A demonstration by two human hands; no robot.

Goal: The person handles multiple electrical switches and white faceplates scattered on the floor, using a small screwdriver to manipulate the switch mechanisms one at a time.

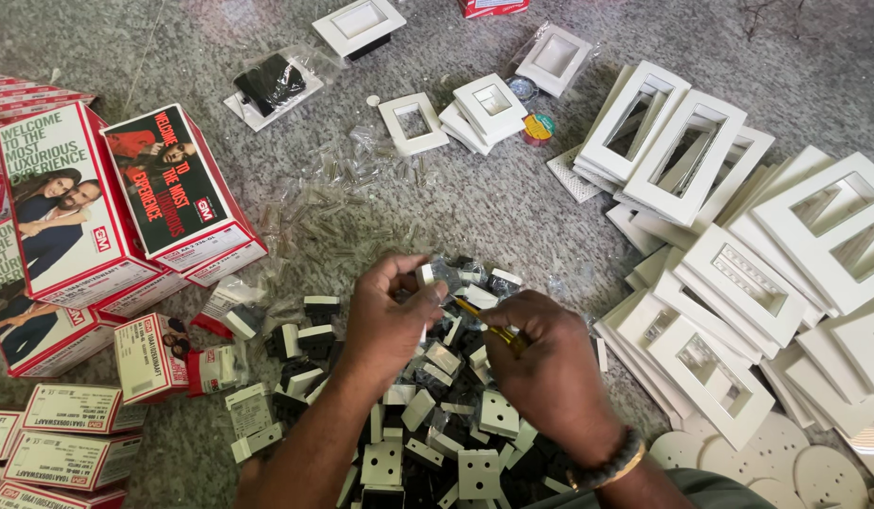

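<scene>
Switch module: a small white-and-black part (pixel 425 275) sits just above frame centre, pinched at its edge between thumb and fingers of the left hand (pixel 388 316).
Screwdriver: a yellow-handled tool (pixel 492 328) lies gripped in the closed right hand (pixel 541 363), its tip pointing up-left toward the module; whether it touches is unclear.
Hands: they are close together over the pile, knuckles nearly meeting.
Pile: black and white modules (pixel 428 424) are heaped under both hands, spreading to the bottom edge.
Right side: white frame plates (pixel 729 283) are stacked overlapping, crowding the right edge.
Left side: red and white boxes (pixel 126 207) line the left edge.
Open room: a bare strip of grey speckled floor (pixel 512 203) runs between the pile and the upper plates.
Upper middle: clear plastic wrappers (pixel 343 198) are scattered.
</scene>
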